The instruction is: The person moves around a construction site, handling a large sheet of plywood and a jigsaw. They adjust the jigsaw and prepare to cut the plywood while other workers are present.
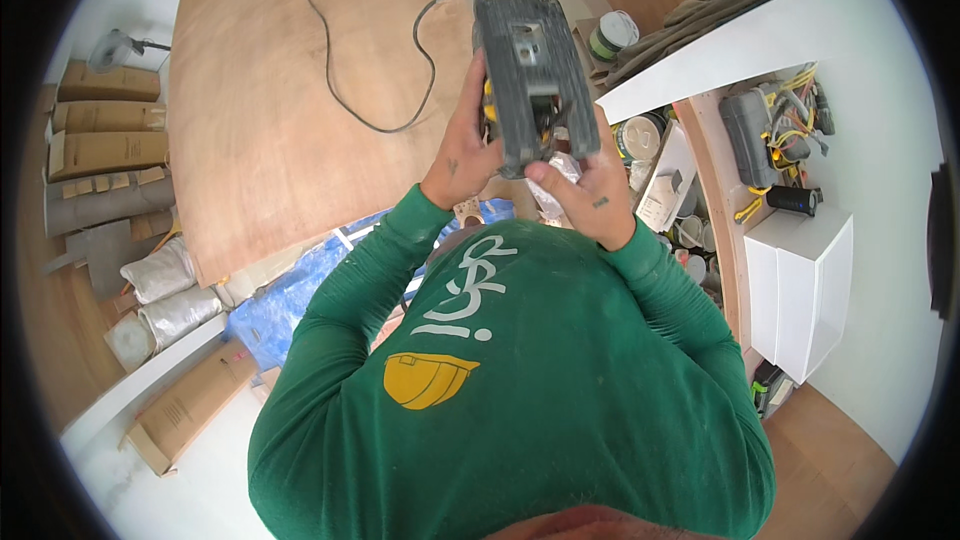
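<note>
Between my hands is a corded jigsaw (523,85), turned so its flat, scuffed dark base plate faces up toward me. Bits of its yellow body show at the left edge. My left hand (466,148) is closed around its left side, with fingers partly hidden behind it. My right hand (592,190) grips the near right corner, its thumb at the near end of the plate. Out of the tool's far left corner runs a black cord (432,60), looping across a large plywood sheet (250,140) to the left.
Cardboard boxes (110,148) and wrapped rolls (180,320) lie at the left. Blue sheeting (270,325) covers something near my left arm. On the right are a white cabinet (795,285), a black tool case (748,135), yellow cables (795,105) and several buckets, one white-lidded bucket (615,32) farther off.
</note>
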The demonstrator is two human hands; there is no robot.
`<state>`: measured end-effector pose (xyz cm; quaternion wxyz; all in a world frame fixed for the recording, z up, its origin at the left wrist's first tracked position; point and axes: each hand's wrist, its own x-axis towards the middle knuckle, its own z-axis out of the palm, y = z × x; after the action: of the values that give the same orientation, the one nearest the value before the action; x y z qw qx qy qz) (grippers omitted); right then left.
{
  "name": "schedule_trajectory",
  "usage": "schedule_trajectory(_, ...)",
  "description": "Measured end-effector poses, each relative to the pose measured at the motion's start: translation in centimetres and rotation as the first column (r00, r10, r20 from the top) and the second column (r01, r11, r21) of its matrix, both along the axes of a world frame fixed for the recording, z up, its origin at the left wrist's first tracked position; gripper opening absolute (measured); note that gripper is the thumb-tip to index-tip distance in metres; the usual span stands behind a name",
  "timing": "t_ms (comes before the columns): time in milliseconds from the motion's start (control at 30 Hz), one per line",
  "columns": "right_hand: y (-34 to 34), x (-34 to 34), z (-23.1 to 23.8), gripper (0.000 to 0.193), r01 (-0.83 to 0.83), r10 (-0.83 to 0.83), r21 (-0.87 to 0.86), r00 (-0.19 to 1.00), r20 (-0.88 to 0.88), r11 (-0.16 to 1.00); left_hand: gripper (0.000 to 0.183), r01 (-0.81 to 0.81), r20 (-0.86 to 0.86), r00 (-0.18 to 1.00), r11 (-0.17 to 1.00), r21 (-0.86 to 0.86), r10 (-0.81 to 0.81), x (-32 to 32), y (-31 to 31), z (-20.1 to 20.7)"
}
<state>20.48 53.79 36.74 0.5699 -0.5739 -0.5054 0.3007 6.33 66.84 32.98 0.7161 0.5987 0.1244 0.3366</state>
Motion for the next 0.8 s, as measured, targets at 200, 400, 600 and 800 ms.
schedule_trajectory(200, 2.2, 2.6, 2.2, 0.085, 0.079, -0.076, -0.005, 0.98, 0.185, 0.997, 0.06, 0.055, 0.114, 0.993, 0.915, -0.399, -0.009, 3.6, -0.9, 3.6)
schedule_trajectory(400, 3.7, 4.0, 3.6, 0.093, 0.123, -0.139, 0.082, 0.96, 0.242, 0.989, 0.056, 0.015, 0.135, 0.991, 0.958, -0.286, 0.025, 5.8, 0.3, 6.0)
schedule_trajectory(600, 4.5, 5.5, 4.6, 0.092, 0.163, -0.18, 0.077, 0.928, 0.326, 0.984, 0.061, 0.068, 0.112, 0.993, 0.926, -0.371, -0.029, 7.2, 0.8, 6.8)
schedule_trajectory(800, 5.0, 6.5, 4.3, 0.094, 0.183, -0.19, 0.053, 0.916, 0.354, 0.982, 0.062, 0.065, 0.097, 0.995, 0.906, -0.418, -0.027, 7.9, 0.8, 6.7)
